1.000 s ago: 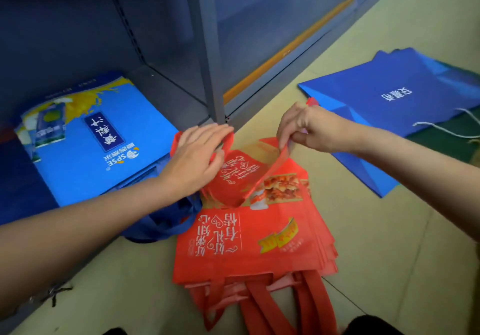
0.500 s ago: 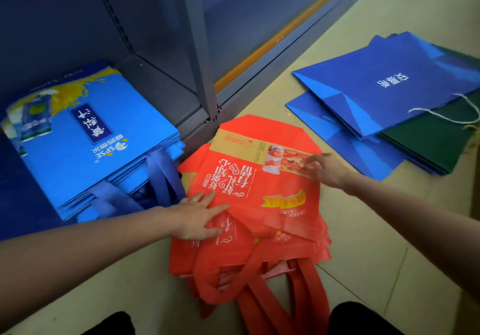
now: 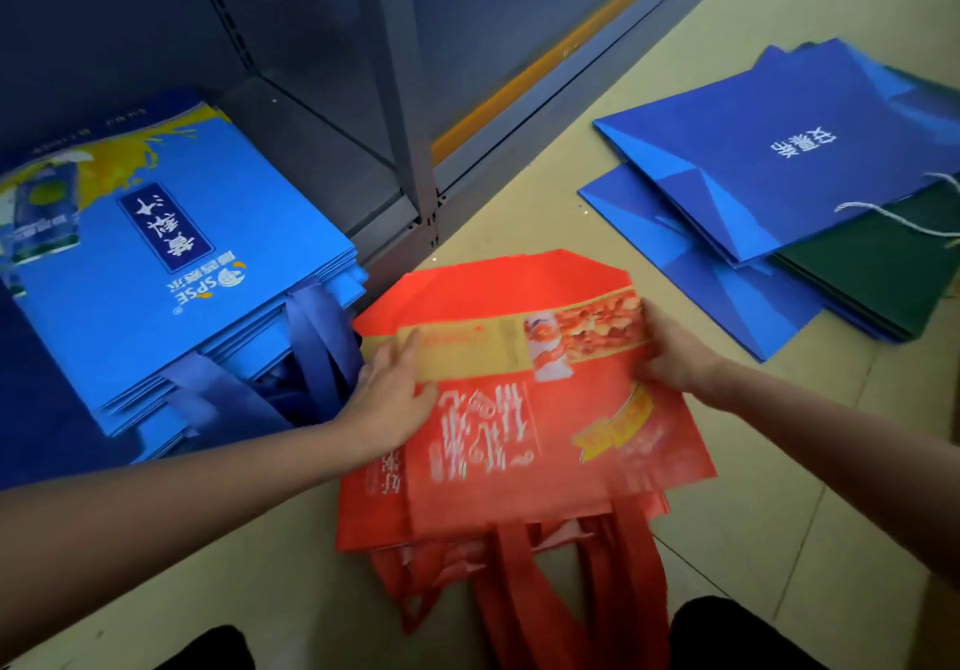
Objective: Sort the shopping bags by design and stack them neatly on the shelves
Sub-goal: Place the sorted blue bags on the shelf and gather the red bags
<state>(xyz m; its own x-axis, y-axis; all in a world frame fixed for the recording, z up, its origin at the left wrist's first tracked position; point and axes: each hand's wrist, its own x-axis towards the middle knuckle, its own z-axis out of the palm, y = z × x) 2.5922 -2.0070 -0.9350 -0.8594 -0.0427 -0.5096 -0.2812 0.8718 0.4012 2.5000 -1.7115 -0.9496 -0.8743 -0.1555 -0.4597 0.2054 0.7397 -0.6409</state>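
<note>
A stack of red shopping bags (image 3: 524, 441) with white lettering and a food picture lies on the floor in front of me, red handles toward me. My left hand (image 3: 392, 389) lies flat with straight fingers on the top bag's left side. My right hand (image 3: 670, 352) grips the top bag's right edge by the food picture. A stack of light blue bags (image 3: 171, 274) with dark blue handles sits on the bottom shelf (image 3: 311, 150) at the left. Dark blue bags (image 3: 769, 170) lie on the floor at the right.
A grey shelf upright (image 3: 410, 113) stands between the shelf bays, just beyond the red stack. A dark green bag (image 3: 883, 264) lies under the dark blue ones, with a white cord handle (image 3: 893, 212) on top. Beige floor (image 3: 779, 513) surrounds the stacks.
A folded red bag has been spread flat on the red stack. My left hand slid from the stack's lower left up onto the top bag; my right hand now grips its right edge.
</note>
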